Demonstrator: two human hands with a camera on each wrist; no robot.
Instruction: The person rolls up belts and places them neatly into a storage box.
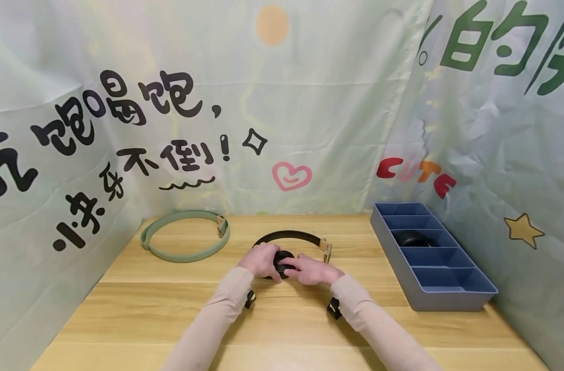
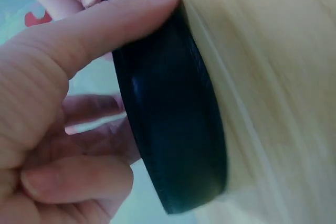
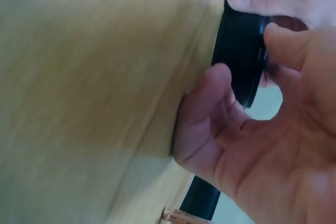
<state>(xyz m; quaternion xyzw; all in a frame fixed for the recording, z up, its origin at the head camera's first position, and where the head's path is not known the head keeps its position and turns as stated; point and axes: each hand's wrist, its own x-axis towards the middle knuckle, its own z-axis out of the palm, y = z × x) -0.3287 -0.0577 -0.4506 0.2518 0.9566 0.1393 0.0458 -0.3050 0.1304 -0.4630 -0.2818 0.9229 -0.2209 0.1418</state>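
A black belt (image 1: 288, 234) lies on the wooden table, partly wound into a tight roll (image 1: 282, 263). Its loose strap arcs behind the hands to a gold buckle (image 1: 326, 250) at the right. My left hand (image 1: 261, 259) holds the roll from the left; in the left wrist view its thumb presses along the outer band (image 2: 173, 114). From the right, my right hand (image 1: 311, 270) pinches the roll, with a finger over its top in the head view. Curled fingers and thumb meet the black band (image 3: 241, 51) in the right wrist view. Some fingertips are hidden behind the roll.
At the back left lies a green belt (image 1: 184, 258) looped in a ring with a gold buckle. A blue divided box (image 1: 444, 301) stands at the right, a black rolled item (image 1: 413, 238) in its middle compartment. Printed cloth walls (image 1: 337, 129) border the table (image 1: 282, 330).
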